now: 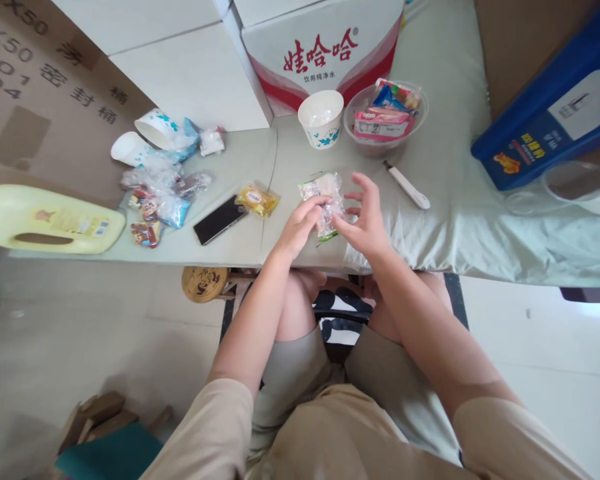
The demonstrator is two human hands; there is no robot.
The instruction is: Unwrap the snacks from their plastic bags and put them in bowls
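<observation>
Clear snack packet with green edging (329, 183): lies on the cloth-covered table (460, 167), near its front edge and directly between the person's two hands. The table carries a pale green cloth, wrinkled at the right.

Large brown carton (23, 127): occupies the left rear and bears dark printed characters. Wahaha purified water carton (325, 60): stands at the rear centre, white with red lettering and red bands.

Blue printed package (545, 113): sits at a tilt at the right side of the table. Pale yellow jug (55, 220): lies at the left front edge, its integral handle opening visible.

Clear plastic bowl (363, 143): rests in front of the water carton at its right end and contains assorted wrapped snacks, with a pink package (383, 125) uppermost.

Left hand (297, 230): fingers bent over the packet and in contact with it; whether they grip cannot be told. Right hand (367, 220): open, fingers spread and raised, thumb tip at the packet's right side.

Upright paper cup (321, 127): white with blue leaf print, positioned just left of the bowl. Two similar paper cups (127, 148) lie on their sides at the left, near a pile of small wrapped snacks (155, 197).

Smartphone (220, 220): lies dark-screen up, left of the hands. White-handled tool (409, 187): lies right of the hands, dark end toward the bowl. Yellow packet (258, 200): lies at the smartphone's right end.
</observation>
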